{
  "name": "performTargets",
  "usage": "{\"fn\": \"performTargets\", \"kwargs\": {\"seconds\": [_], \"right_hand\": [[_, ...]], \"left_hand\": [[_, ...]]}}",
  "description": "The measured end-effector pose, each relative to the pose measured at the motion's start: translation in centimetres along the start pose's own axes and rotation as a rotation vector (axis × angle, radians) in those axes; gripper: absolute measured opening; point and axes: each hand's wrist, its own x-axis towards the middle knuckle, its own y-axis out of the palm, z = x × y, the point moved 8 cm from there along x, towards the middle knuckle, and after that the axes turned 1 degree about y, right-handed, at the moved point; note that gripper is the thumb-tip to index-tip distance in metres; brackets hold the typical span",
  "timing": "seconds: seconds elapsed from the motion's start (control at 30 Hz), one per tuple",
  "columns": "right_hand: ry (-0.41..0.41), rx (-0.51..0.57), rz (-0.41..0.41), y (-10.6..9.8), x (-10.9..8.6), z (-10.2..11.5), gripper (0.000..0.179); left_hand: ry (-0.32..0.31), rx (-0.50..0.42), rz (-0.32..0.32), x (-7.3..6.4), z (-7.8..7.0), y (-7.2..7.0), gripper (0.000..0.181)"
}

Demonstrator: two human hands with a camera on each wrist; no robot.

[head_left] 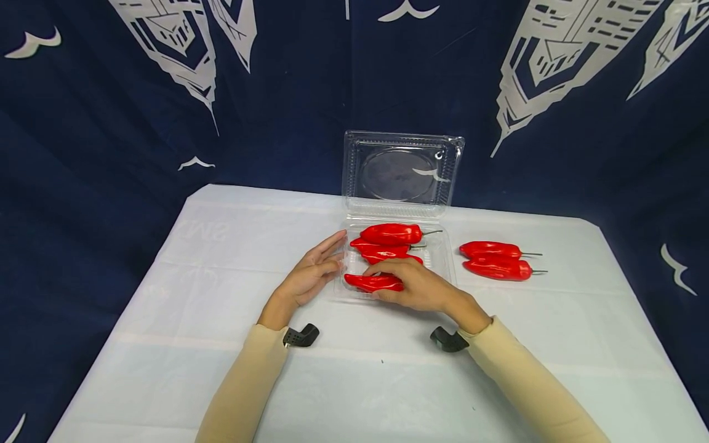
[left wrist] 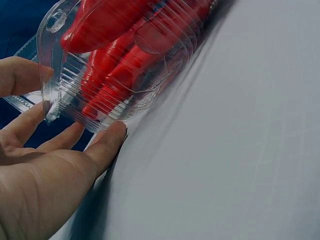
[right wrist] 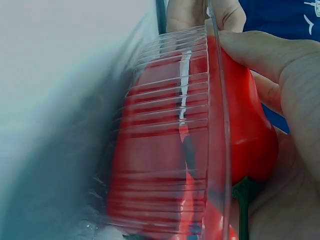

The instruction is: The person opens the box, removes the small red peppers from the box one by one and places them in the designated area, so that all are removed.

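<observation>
A clear plastic clamshell box stands on the table with several red peppers lying in its base. My right hand grips one red pepper at the near side of the box. In the right wrist view that pepper shows above the rim, its green stem toward the palm. My left hand is at the box's left side, fingers extended. The left wrist view shows its fingertips touching or very near the clear wall. Farther back in the box lies another red pepper, with others partly hidden below it.
The clear lid stands raised behind the base, in front of a dark blue patterned cloth. Two more red peppers, an upper one and a lower one, lie right of the box on the white table.
</observation>
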Motion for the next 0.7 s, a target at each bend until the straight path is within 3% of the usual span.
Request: {"fn": "performTargets", "kwargs": {"seconds": [0.7], "right_hand": [[0.009,-0.012,-0.046,-1.8,-0.8,0.0,0.042]], "left_hand": [[-0.007,0.0,-0.004,-0.1,0.1,0.0,0.072]]}}
